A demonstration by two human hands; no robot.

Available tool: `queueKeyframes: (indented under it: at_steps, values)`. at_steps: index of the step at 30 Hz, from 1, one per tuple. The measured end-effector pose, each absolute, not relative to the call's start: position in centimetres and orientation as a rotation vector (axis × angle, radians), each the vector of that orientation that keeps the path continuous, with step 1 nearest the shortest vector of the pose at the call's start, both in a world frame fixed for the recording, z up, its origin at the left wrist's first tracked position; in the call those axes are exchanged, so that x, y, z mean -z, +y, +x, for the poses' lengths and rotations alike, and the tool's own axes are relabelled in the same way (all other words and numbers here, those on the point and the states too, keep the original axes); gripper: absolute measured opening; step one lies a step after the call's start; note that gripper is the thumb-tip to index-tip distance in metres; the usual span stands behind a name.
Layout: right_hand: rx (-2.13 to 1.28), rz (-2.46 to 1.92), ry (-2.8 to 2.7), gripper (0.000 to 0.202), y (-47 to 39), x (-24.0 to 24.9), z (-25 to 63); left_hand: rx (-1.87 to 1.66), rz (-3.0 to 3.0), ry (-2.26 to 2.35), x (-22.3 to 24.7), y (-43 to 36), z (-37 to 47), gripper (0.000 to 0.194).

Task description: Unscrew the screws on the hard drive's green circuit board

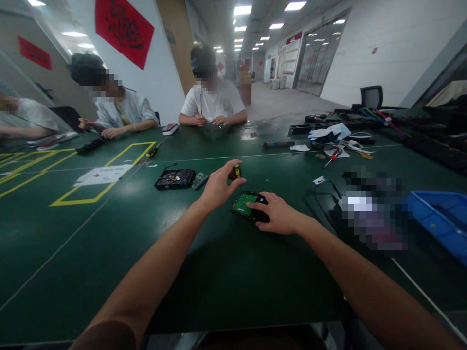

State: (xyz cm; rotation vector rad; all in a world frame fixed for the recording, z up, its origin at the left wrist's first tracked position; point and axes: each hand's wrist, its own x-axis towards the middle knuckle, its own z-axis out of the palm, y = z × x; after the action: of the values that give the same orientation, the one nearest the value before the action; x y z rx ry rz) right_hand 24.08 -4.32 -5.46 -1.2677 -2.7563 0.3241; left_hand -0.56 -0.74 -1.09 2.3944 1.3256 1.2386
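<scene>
A hard drive (243, 205) lies on the green table, its green circuit board facing up. My right hand (279, 214) is closed around the drive's right side, with fingers over its top and edge. Above the drive's far left edge, my left hand (219, 187) grips a screwdriver (237, 171) by its short black and yellow handle. The shaft is too thin to make out clearly, so I cannot tell whether its tip touches the drive. Left of that hand sit a second black drive (174, 178) and a loose circuit board (200, 181).
Paper (104, 175) lies on yellow-taped markings at left, near another screwdriver (153, 149). At right are a blue bin (441, 218), a cable (324, 209), a red screwdriver (332, 156) and a plastic bag (330, 132). Several people sit across the table and to the left.
</scene>
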Motion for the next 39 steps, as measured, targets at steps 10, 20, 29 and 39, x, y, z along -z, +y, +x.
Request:
queueKeyframes:
  at_steps: [10, 20, 29, 39]
  values:
    - [-0.321, -1.255, -2.752, 0.076, -4.3, 5.5, 24.0, -1.235, 2.353, 1.147, 1.5, -0.7, -0.3, 0.049]
    - [-0.351, -1.285, -2.754, 0.075, -4.6, 4.9, 23.9, -1.383, 2.328, 1.324, 2.1, -0.3, -0.2, 0.045]
    - [-0.337, -1.276, -2.751, 0.076, -4.5, 5.2, 23.9, -1.28, 2.334, 1.165, 1.6, -0.2, -0.7, 0.064]
    - [-0.341, -1.277, -2.752, 0.076, -4.5, 5.3, 24.0, -1.201, 2.382, 1.124, 1.7, -0.4, -0.7, 0.057]
